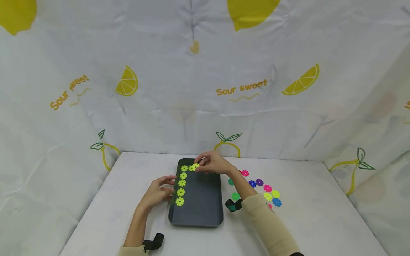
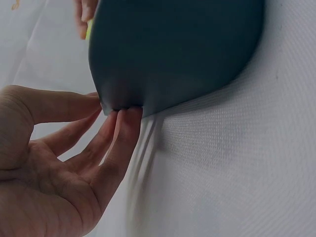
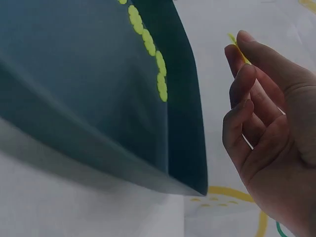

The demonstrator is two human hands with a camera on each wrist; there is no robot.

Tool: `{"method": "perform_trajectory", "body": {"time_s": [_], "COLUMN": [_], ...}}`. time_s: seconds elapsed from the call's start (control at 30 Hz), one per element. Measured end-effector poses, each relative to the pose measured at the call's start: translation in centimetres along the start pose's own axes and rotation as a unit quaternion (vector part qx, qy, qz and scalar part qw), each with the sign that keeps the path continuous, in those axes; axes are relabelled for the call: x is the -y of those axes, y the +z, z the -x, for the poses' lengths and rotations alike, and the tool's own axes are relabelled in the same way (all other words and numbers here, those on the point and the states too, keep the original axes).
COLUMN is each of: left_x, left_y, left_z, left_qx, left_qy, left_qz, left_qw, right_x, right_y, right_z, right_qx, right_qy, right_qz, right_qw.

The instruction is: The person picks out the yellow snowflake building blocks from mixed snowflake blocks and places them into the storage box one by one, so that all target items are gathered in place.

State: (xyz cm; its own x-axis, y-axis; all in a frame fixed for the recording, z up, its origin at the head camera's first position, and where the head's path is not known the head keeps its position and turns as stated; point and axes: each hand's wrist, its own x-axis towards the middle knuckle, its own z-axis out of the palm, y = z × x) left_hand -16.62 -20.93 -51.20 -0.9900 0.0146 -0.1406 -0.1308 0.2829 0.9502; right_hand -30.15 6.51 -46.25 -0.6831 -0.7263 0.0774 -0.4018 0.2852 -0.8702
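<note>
A dark grey tray (image 1: 205, 199) lies on the white table, with several yellow flower-shaped discs (image 1: 182, 182) lined up along its left side and the line turning right at the far end. Over that far end, my right hand (image 1: 214, 163) pinches a yellow flower-shaped disc (image 1: 195, 166) between thumb and index finger. In the right wrist view this disc (image 3: 242, 52) appears edge-on. At the tray's left rim is my left hand (image 1: 157, 193). The left wrist view shows its thumb and fingertips gripping the tray's edge (image 2: 123, 109).
Loose flower-shaped discs in several colours, among them pink (image 1: 267, 188), blue (image 1: 277, 202) and purple (image 1: 259, 182), lie on the table right of the tray, partly behind the right forearm. A lemon-print cloth (image 1: 179, 89) hangs behind the table.
</note>
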Motion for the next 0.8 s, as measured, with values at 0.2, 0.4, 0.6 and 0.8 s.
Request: {"method": "perform_trajectory", "body": {"time_s": [0.2,0.4,0.6,0.8], "left_x": [0.0,-0.1,-0.2,-0.3], "left_y": [0.0,0.0,-0.1,-0.1], "left_z": [0.0,-0.1,0.0,0.0], "left_qx": [-0.001,-0.001,0.002,0.002], "left_qy": [-0.005,-0.004,-0.006,-0.008], "left_qz": [-0.002,-0.003,0.002,0.003], "left_qw": [1.0,1.0,1.0,1.0], "right_x": [-0.5,-1.5,-2.5,-2.8], "right_y": [1.1,2.1,3.0,3.3], "right_z": [-1.6,-2.5,-2.6,-2.3], "right_qx": [0.002,-0.004,0.002,0.01], "right_qy": [0.005,0.037,0.09,0.108], "right_qz": [-0.016,-0.015,0.004,0.034], "right_qw": [0.9999,0.9992,0.996,0.9935]}}
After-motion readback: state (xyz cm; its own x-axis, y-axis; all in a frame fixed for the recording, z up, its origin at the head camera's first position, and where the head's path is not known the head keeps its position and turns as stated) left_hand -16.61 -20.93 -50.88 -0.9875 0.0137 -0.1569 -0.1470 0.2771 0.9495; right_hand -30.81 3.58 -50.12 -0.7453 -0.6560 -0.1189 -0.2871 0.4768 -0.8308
